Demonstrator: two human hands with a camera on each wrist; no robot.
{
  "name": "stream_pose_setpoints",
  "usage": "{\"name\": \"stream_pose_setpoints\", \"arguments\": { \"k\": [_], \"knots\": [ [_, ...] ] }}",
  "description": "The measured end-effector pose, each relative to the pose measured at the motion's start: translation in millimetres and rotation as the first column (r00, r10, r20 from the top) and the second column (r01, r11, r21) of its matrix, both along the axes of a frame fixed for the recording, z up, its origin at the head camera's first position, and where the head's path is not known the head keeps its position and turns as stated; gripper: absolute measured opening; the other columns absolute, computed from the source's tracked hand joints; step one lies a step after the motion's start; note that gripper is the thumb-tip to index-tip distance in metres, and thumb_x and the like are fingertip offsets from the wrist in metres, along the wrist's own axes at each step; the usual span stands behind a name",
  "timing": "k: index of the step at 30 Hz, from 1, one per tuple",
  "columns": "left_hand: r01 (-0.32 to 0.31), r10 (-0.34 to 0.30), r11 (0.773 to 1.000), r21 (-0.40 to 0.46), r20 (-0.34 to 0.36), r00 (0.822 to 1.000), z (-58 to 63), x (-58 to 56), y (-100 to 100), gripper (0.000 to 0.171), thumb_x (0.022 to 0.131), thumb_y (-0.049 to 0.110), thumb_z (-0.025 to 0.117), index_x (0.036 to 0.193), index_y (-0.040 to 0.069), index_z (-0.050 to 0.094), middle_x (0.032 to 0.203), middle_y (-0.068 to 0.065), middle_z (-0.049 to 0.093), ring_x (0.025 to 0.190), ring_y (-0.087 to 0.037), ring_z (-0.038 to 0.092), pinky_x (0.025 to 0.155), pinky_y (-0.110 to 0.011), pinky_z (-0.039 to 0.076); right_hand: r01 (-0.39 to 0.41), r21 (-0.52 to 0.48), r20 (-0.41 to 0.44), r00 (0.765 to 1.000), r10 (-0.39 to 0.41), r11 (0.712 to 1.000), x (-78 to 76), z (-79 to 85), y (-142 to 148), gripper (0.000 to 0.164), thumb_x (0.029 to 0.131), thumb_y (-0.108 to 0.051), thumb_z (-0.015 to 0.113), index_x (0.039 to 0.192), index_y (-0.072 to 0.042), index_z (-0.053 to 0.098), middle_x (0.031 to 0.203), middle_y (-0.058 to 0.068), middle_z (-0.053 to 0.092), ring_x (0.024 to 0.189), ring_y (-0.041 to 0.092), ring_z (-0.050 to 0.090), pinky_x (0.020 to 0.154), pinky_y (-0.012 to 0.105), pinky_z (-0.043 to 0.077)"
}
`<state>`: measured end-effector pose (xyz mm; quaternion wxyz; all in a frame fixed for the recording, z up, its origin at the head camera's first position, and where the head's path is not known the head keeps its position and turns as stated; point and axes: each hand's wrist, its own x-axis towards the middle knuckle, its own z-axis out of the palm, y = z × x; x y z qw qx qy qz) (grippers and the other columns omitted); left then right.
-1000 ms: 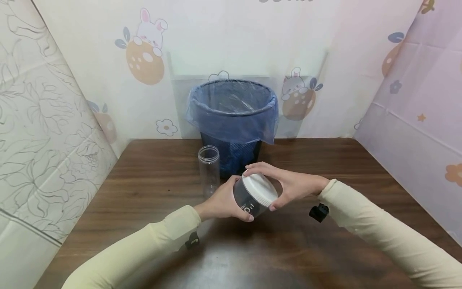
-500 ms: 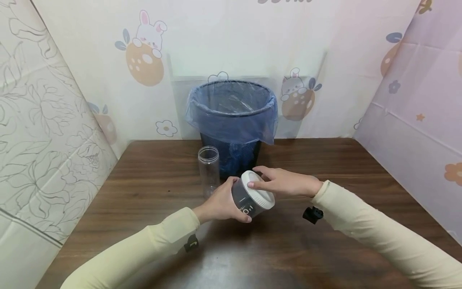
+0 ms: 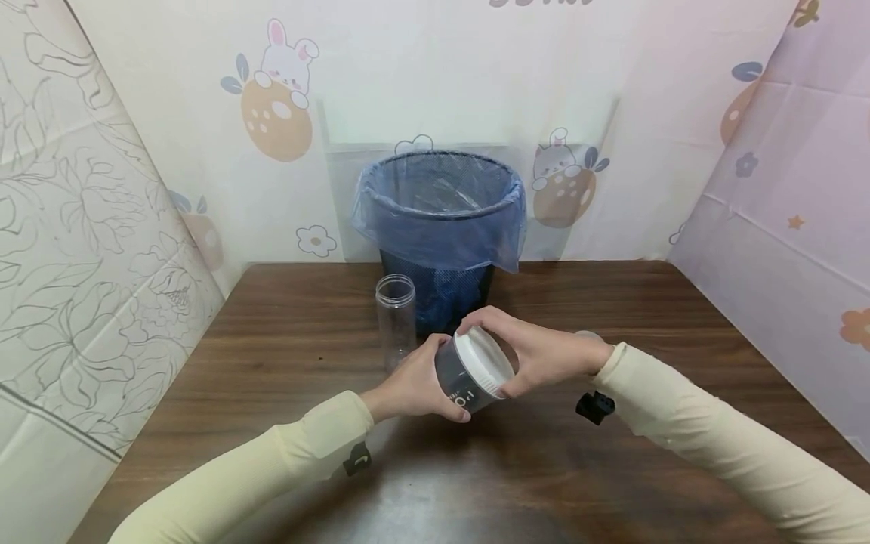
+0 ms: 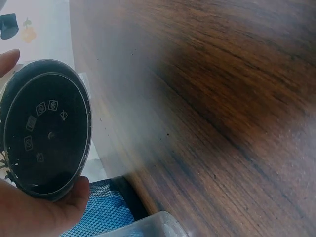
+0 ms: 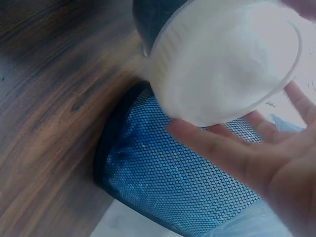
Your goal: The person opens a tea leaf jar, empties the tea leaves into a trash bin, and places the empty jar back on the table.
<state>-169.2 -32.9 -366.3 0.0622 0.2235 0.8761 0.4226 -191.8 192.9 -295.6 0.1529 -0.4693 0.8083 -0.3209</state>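
Observation:
Tilted over the table, a dark grey jar (image 3: pixel 462 381) with pale lettering has a ribbed white screw lid (image 3: pixel 485 361) on its upper end. My left hand (image 3: pixel 416 384) grips the jar's body, thumb in front. My right hand (image 3: pixel 537 349) spans the lid, fingertips on the far rim and thumb on the near one. In the left wrist view the jar's base (image 4: pixel 49 128) shows small printed symbols. The right wrist view has the lid's flat top (image 5: pixel 232 64) with fingers at its edge. Just behind my left hand stands a clear lidless bottle (image 3: pixel 396 321).
A mesh waste bin (image 3: pixel 435 283) with a blue plastic liner (image 3: pixel 435 234) stands behind the jar, near the back wall. A small pale rim (image 3: pixel 588 334) shows behind my right wrist. Patterned cloth walls border the wooden table (image 3: pixel 285 332) on the left, back and right.
Half a second ago my right hand lay loosely across the lid's top; its fingers and thumb are back around the rim. The jar has shifted slightly left, still in my left hand.

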Motion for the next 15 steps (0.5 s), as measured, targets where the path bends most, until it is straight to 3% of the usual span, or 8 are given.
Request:
{"name": "stream_pose_setpoints", "arguments": {
  "k": [2, 5, 7, 9, 10, 12, 15],
  "knots": [
    [-0.002, 0.002, 1.000, -0.002, -0.012, 1.000, -0.1, -0.3, -1, 0.103, 0.051, 0.030, 0.093, 0.135, 0.007, 0.038, 0.115, -0.006, 0.055, 0.096, -0.020, 0.054, 0.080, -0.035, 0.046, -0.033, -0.002, 0.020, 0.999, 0.034, 0.999, 0.9, 0.7, 0, 0.082, 0.071, -0.002, 0.077, 0.138, -0.016, 0.032, 0.142, 0.000, 0.028, 0.117, 0.024, 0.037, 0.086, 0.041, 0.047],
    [-0.003, 0.002, 1.000, -0.018, -0.034, 0.999, -1.4, -1.2, -1, 0.104, 0.050, 0.031, 0.093, 0.134, 0.006, 0.039, 0.115, -0.006, 0.055, 0.096, -0.021, 0.055, 0.079, -0.035, 0.046, 0.060, 0.045, 0.131, 0.989, -0.065, 0.997, 2.5, 2.0, 1, 0.083, 0.081, -0.016, 0.076, 0.146, -0.016, 0.023, 0.150, 0.004, 0.019, 0.127, 0.028, 0.032, 0.092, 0.044, 0.044],
    [0.003, -0.004, 1.000, -0.027, -0.037, 0.999, -2.3, -1.0, -1, 0.104, 0.050, 0.031, 0.093, 0.135, 0.005, 0.038, 0.116, -0.006, 0.054, 0.096, -0.021, 0.054, 0.080, -0.036, 0.047, 0.161, 0.097, 0.264, 0.948, -0.181, 0.982, 3.3, 3.3, -1, 0.083, 0.089, -0.032, 0.068, 0.150, -0.015, 0.016, 0.153, 0.008, 0.015, 0.131, 0.032, 0.030, 0.096, 0.048, 0.041],
    [0.006, -0.007, 0.999, -0.042, -0.033, 0.999, -3.4, -0.1, -1, 0.103, 0.052, 0.031, 0.093, 0.136, 0.006, 0.038, 0.117, -0.006, 0.053, 0.097, -0.021, 0.054, 0.080, -0.036, 0.047, 0.250, 0.160, 0.380, 0.877, -0.294, 0.955, 3.3, 4.0, -3, 0.081, 0.093, -0.043, 0.058, 0.152, -0.013, 0.010, 0.153, 0.014, 0.016, 0.133, 0.036, 0.030, 0.098, 0.053, 0.039],
    [0.009, -0.010, 0.999, -0.046, -0.028, 1.000, -3.8, 0.5, -1, 0.103, 0.052, 0.031, 0.093, 0.136, 0.006, 0.037, 0.117, -0.006, 0.053, 0.098, -0.021, 0.053, 0.080, -0.036, 0.047, 0.278, 0.197, 0.415, 0.846, -0.336, 0.940, 3.2, 4.5, -4, 0.080, 0.095, -0.048, 0.052, 0.152, -0.013, 0.009, 0.152, 0.015, 0.017, 0.133, 0.037, 0.031, 0.096, 0.053, 0.041],
    [0.013, -0.014, 0.999, -0.049, -0.029, 0.999, -4.2, 1.5, 0, 0.103, 0.053, 0.032, 0.093, 0.136, 0.006, 0.037, 0.117, -0.005, 0.053, 0.098, -0.020, 0.053, 0.081, -0.035, 0.047, 0.295, 0.255, 0.449, 0.807, -0.383, 0.921, 3.3, 5.2, -7, 0.078, 0.095, -0.054, 0.046, 0.151, -0.011, 0.012, 0.147, 0.016, 0.025, 0.125, 0.036, 0.040, 0.089, 0.052, 0.046],
    [0.017, -0.019, 0.999, -0.051, -0.038, 0.999, -4.3, 2.5, -1, 0.102, 0.053, 0.032, 0.093, 0.135, 0.007, 0.038, 0.116, -0.005, 0.053, 0.098, -0.020, 0.053, 0.080, -0.034, 0.047, 0.307, 0.303, 0.429, 0.801, -0.417, 0.902, 3.8, 4.8, -9, 0.077, 0.092, -0.056, 0.050, 0.148, -0.012, 0.019, 0.136, 0.014, 0.036, 0.111, 0.032, 0.048, 0.071, 0.050, 0.053]
  ]
}}
